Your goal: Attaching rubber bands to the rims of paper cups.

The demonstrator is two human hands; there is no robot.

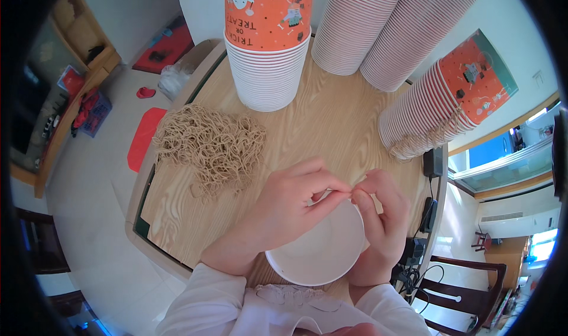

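Note:
Above the open mouth of a white paper bucket [316, 250], my left hand [299, 203] and my right hand [381, 214] meet with thumbs and forefingers pinched together, tip to tip. Whatever lies between the fingertips is too small to make out. The bucket stands close to my body, and my hands and wrists cover parts of its rim. Left of my left hand, a tangled heap of thin tan cords [210, 146] lies on the wood-grain table [307, 129].
A tall stack of orange-printed paper buckets [266, 69] stands behind the cords. Further right are stacks of white buckets [355, 25] and a tilted stack [444, 105] with tan cords hanging on it. Black adapters and cables [414, 250] line the right edge, near a wooden chair [461, 291].

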